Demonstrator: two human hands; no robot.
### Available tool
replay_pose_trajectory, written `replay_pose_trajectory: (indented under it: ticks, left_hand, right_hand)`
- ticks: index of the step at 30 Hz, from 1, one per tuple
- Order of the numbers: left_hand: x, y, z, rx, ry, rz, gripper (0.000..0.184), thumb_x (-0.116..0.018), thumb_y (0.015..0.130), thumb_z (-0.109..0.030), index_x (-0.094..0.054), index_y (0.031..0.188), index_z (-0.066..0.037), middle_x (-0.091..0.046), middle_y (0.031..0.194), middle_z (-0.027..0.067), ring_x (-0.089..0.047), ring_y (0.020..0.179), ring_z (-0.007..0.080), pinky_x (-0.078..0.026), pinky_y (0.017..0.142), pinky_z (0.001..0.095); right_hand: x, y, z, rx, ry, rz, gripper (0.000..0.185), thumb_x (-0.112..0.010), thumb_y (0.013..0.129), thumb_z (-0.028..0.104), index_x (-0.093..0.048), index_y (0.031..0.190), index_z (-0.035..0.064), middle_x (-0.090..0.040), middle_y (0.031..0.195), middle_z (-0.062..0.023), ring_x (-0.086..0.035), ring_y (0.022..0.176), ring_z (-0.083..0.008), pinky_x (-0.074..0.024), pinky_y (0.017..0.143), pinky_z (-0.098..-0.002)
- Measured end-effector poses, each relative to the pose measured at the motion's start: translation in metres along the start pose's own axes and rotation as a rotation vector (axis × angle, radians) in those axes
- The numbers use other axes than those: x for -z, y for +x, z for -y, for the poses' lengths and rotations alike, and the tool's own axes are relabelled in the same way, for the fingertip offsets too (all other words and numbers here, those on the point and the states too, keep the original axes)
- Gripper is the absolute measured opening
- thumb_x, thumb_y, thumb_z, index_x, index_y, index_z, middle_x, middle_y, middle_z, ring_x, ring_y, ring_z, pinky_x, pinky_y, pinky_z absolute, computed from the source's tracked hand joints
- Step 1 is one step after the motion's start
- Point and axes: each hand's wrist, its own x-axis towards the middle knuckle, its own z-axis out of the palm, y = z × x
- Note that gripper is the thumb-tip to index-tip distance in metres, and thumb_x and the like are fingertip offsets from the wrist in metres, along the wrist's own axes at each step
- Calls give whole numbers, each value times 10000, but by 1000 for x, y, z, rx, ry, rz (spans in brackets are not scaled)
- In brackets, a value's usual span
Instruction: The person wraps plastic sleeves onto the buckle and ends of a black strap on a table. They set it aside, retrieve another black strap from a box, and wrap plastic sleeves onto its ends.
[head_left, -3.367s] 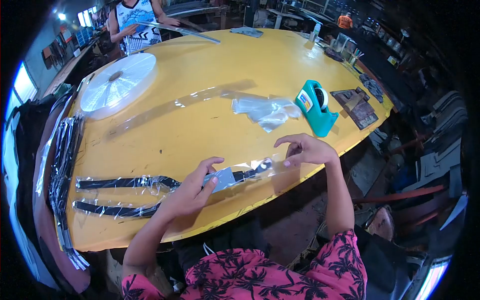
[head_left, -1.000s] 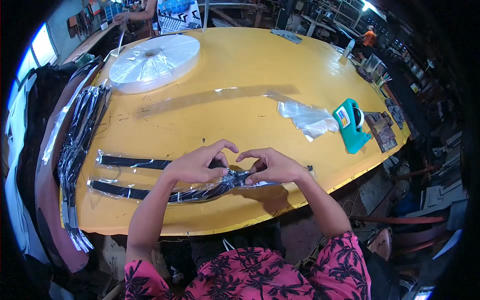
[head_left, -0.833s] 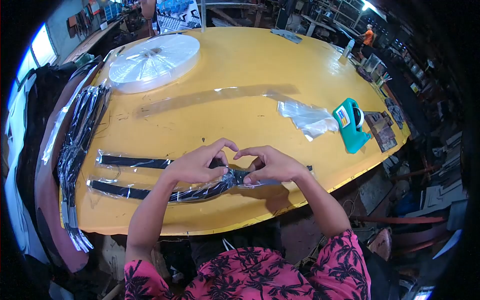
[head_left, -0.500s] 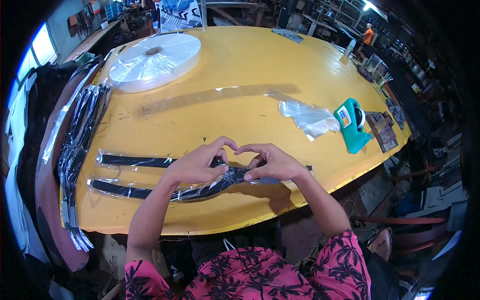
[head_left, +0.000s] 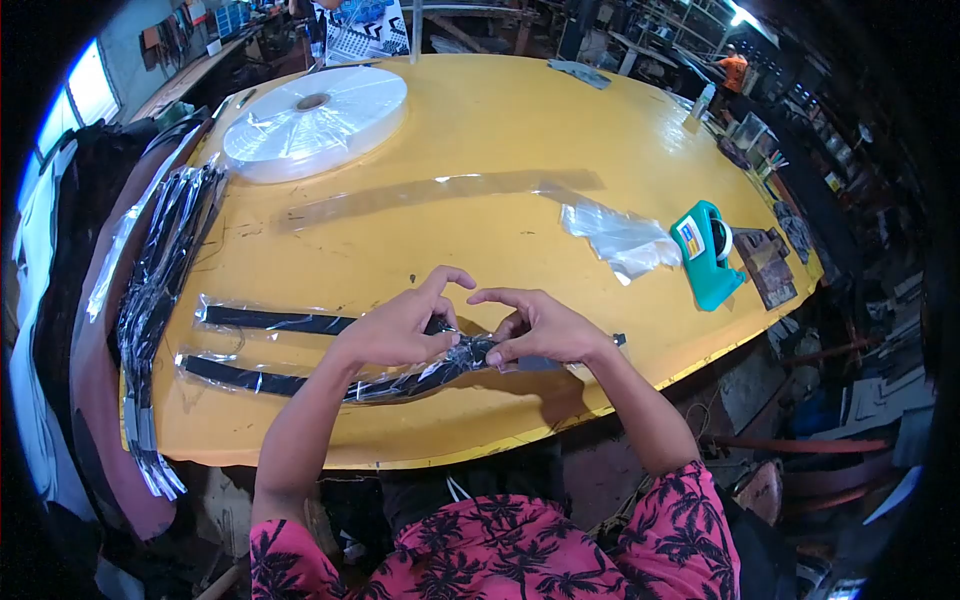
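Observation:
A black strap in a clear plastic sleeve curves along the near part of the table, up to where my two hands meet. My left hand pinches it between thumb and a finger, index finger raised. Close by on the right, my right hand is closed on the same strap in a pinch, its index finger arched toward the left one. The plastic is bunched and shiny between them. Another sleeved black length lies above and runs behind my left hand; whether the two are joined is hidden. A dark end shows past my right wrist.
On the yellow table lie a large roll of clear plastic, a flat clear strip, a crumpled plastic piece and a green tape dispenser. Sleeved black straps pile at the left edge. A person stands far back.
My hands stay at nearly the same spot, pinching the strap. The raised index fingertips have drawn slightly apart, and the plastic between the hands looks more bunched. The view has shifted slightly.

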Motion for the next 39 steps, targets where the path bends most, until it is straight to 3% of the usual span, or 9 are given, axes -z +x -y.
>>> replay_pose_trajectory:
  ticks: [21,31,34,36,37,39]
  left_hand:
    - [-3,-1,-3,-27,20,-36,643,-675,871,-79,-361,1432,-101,-647,859,34,-534,771,126,-405,741,291]
    - [-5,1,-2,36,10,-23,643,-667,872,-73,-359,1436,-99,-652,836,28,-540,778,132,-408,752,299]
    - [-8,-2,-1,35,83,-28,629,-697,868,-99,-400,1422,-91,-669,908,73,-584,816,194,-439,784,343]
    - [-17,-10,6,-256,605,-336,537,-735,864,-148,-510,1348,-81,-656,1034,129,-609,904,295,-459,833,417]
    - [-23,-18,-6,-268,614,-328,537,-735,864,-148,-510,1348,-81,-656,1034,129,-609,904,295,-459,833,417]
    - [-42,-44,-27,-223,798,-564,395,-736,871,-182,-618,1234,-80,-623,1120,153,-595,996,351,-460,881,464]
  right_hand:
    - [-1,9,5,-44,-121,49,793,-847,815,90,-434,1490,39,-734,870,-84,-650,791,-105,-497,757,-275]
    - [-2,19,4,-87,-213,92,896,-858,800,119,-369,1542,8,-737,879,-115,-671,801,-136,-500,759,-291]
    - [-2,20,0,-63,-213,82,870,-858,786,126,-398,1512,-3,-728,866,-122,-666,782,-153,-499,741,-296]
    - [-2,22,-4,-42,-203,46,838,-860,771,129,-433,1479,-11,-719,853,-127,-661,765,-165,-498,725,-300]
    - [-2,23,-7,9,-217,39,821,-855,769,130,-445,1467,-10,-718,861,-133,-663,770,-175,-501,721,-306]
    - [-2,21,-8,54,-220,19,804,-850,768,131,-456,1455,-9,-717,868,-139,-665,776,-186,-503,718,-313]
